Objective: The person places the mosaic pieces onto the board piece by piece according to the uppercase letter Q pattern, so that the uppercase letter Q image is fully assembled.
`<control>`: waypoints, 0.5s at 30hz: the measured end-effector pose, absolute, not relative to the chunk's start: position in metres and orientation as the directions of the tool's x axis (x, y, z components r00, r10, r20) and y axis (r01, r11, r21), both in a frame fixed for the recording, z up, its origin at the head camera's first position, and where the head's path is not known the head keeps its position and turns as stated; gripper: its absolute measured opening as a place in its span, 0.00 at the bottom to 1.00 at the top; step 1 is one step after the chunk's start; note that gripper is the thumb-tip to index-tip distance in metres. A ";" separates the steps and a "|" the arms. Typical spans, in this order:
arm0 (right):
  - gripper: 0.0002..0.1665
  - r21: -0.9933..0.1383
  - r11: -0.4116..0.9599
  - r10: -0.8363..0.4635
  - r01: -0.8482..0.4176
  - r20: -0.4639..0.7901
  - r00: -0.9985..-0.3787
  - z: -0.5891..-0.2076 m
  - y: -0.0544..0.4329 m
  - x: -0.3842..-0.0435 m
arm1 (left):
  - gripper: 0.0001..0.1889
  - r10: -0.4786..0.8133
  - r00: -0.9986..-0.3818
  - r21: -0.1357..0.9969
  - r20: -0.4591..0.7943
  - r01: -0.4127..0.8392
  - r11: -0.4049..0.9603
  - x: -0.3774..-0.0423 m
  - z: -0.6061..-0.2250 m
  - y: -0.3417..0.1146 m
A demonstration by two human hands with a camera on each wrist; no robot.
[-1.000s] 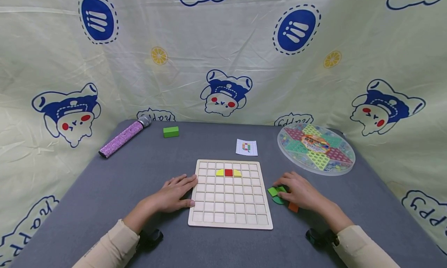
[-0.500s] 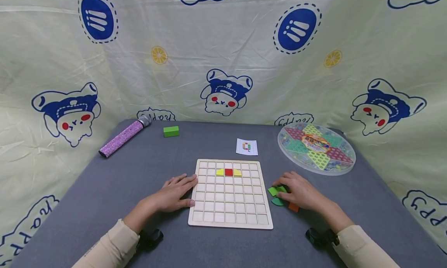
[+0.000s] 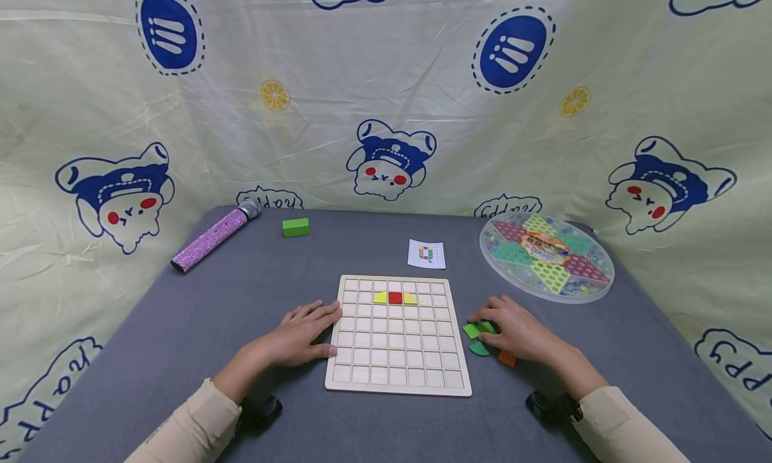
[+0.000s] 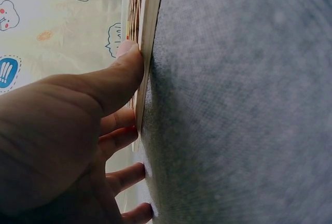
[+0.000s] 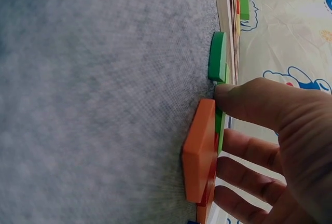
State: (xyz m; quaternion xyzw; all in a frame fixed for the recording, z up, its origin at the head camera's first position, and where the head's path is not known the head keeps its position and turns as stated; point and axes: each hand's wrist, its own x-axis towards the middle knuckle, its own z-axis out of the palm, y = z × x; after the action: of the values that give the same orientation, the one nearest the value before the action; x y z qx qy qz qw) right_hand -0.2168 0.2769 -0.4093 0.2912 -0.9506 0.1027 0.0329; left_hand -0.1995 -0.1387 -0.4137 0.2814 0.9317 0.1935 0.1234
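My left hand [image 3: 301,336] rests at the left edge of a wooden grid board [image 3: 392,390], thumb and fingertips touching its rim. Two yellow tiles flank a red tile [image 3: 395,298] in an upper row of the board. Beyond the right edge, my right hand [image 3: 519,329] spreads over a small group of tiles. Its thumb touches a light green tile [image 3: 486,327]; another light green tile [image 3: 471,331] and a dark green curved tile [image 3: 479,349] lie alongside. An orange tile [image 5: 199,151] stands out near the thumb in the right wrist view, with red ones partly hidden behind.
A small printed pattern card [image 3: 425,254] lies behind the board. To its right is a round clear case [image 3: 549,257] with a star pattern. A green block [image 3: 295,228] and a glittery purple microphone [image 3: 211,238] lie at back left. Printed cloth hangs behind the table.
The dark green curved tile has slid slightly toward me, away from the light green ones. My right hand has shifted only a little; the left hand and board have stayed put.
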 end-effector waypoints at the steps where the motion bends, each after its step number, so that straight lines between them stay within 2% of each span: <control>1: 0.14 -0.178 0.809 -0.547 -0.560 0.121 -0.828 -0.410 0.277 -0.217 | 0.36 0.572 -0.811 0.430 -0.122 0.476 0.767 -0.200 -0.414 -0.139; 15: 0.12 -0.184 0.807 -0.544 -0.561 0.138 -0.828 -0.410 0.278 -0.217 | 0.37 0.568 -0.813 0.429 -0.126 0.471 0.770 -0.200 -0.414 -0.139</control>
State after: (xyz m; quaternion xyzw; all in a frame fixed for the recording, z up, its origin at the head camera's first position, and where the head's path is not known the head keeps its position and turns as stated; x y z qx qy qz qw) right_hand -0.2167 0.2777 -0.4098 0.2907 -0.9498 0.1089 0.0394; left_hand -0.1998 -0.1386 -0.4140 0.2787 0.9324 0.1928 0.1253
